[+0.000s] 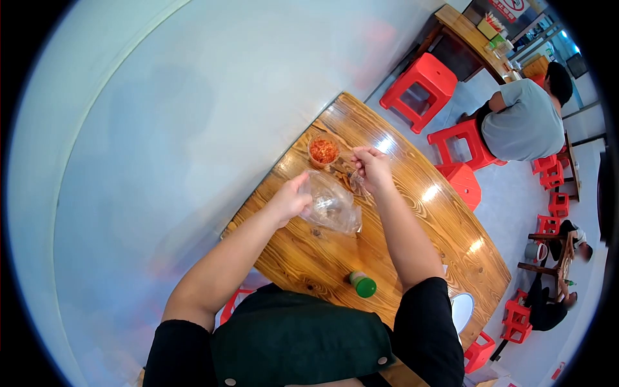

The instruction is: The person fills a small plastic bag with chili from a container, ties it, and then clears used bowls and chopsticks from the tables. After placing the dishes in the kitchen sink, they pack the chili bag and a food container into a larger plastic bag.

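A clear plastic bag (pixel 332 206) hangs from my left hand (pixel 293 198), whose fingers are closed on its edge above the wooden table (pixel 412 226). My right hand (pixel 373 169) is pinched to the right of the bag; what its fingertips hold is too small to make out. Close below those fingers is a small clear plastic item (pixel 358 183). Beyond both hands, near the wall side, stands a clear round container of red food (pixel 324 150).
A green-capped jar (pixel 363 284) stands near my apron, and a white round dish (pixel 461 311) is at the right edge. Red stools (pixel 422 90) lie beyond the table. A person in grey (pixel 522 119) sits at the upper right; others sit farther off.
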A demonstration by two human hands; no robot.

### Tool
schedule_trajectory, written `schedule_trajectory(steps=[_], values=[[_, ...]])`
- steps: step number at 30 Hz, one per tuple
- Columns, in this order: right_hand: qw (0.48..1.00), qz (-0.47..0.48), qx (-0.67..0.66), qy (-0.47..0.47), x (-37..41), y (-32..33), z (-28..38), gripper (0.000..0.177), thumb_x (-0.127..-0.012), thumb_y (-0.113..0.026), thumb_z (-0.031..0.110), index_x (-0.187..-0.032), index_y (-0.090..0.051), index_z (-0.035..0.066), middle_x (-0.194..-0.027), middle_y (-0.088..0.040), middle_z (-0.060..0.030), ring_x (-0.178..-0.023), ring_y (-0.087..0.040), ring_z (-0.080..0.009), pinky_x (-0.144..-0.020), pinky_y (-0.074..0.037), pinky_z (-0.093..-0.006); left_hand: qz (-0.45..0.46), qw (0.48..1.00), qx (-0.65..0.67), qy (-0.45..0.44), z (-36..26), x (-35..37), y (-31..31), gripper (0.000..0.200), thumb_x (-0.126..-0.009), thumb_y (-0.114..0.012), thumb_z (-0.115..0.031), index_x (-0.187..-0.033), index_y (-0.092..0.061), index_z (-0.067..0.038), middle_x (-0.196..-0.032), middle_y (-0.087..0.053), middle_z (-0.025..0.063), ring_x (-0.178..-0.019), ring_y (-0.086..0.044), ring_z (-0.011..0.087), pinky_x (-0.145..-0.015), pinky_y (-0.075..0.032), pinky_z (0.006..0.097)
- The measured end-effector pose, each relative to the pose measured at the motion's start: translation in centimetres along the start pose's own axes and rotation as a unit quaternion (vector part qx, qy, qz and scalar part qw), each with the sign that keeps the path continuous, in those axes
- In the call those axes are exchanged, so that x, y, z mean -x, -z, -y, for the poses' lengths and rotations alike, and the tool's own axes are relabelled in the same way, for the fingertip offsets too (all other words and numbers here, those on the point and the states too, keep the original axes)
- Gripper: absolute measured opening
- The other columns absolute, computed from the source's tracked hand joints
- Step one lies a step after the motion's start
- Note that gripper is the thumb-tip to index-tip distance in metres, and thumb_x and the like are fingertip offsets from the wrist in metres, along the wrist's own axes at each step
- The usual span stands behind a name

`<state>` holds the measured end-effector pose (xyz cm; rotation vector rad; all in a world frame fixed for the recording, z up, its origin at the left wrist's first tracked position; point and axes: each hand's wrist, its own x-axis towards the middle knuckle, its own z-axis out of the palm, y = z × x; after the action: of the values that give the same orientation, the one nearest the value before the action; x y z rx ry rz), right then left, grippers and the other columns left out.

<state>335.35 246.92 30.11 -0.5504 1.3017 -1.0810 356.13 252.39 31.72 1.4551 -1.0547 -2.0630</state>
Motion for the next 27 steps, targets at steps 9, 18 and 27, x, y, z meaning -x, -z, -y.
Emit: schedule_trajectory(steps=[9, 18, 27], values=[[0.972, 0.085, 0.189, 0.107, 7.2, 0.6, -1.1, 0.004, -0.075, -0.055, 0.006, -0.076, -0.057, 0.002, -0.065, -0.055, -0.0031, -0.052, -0.050, -0.0086, -0.044, -0.039, -0.0191, -0.022, 0.999, 0.017, -0.025, 0.2, 0.3, -0.3, 0.070, -0.066, -0.045, 0.004, -0.130, -0.017, 0.002, -0.125, -0.036, 0.0158, -0.071, -0.054, 0.0134, -0.057, -0.044, 0.0225], [0.880, 0.079, 0.363, 0.295, 8.1, 1.4, -3.8, 0.005, -0.073, -0.058, 0.007, -0.076, -0.059, 0.004, -0.063, -0.057, -0.0030, -0.058, -0.054, -0.0097, -0.050, -0.043, -0.0235, -0.045, 0.992, -0.087, -0.074, 2.2, 0.6, -0.8, 0.072, -0.065, -0.048, 0.002, -0.131, -0.018, 0.000, -0.124, -0.038, 0.0158, -0.102, -0.046, 0.0183, -0.075, -0.042, 0.0246], [0.832, -0.031, 0.394, 0.390, 1.0, -1.9, -0.5, 0.009, -0.073, -0.057, 0.008, -0.077, -0.060, 0.000, -0.062, -0.058, -0.0067, -0.053, -0.053, -0.0121, -0.050, -0.043, -0.0251, -0.044, 0.979, -0.168, -0.108, 2.5, 1.2, -1.3, 0.072, -0.065, -0.050, -0.002, -0.130, -0.020, 0.000, -0.129, -0.033, 0.0177, -0.115, -0.038, 0.0225, -0.088, -0.035, 0.0268]])
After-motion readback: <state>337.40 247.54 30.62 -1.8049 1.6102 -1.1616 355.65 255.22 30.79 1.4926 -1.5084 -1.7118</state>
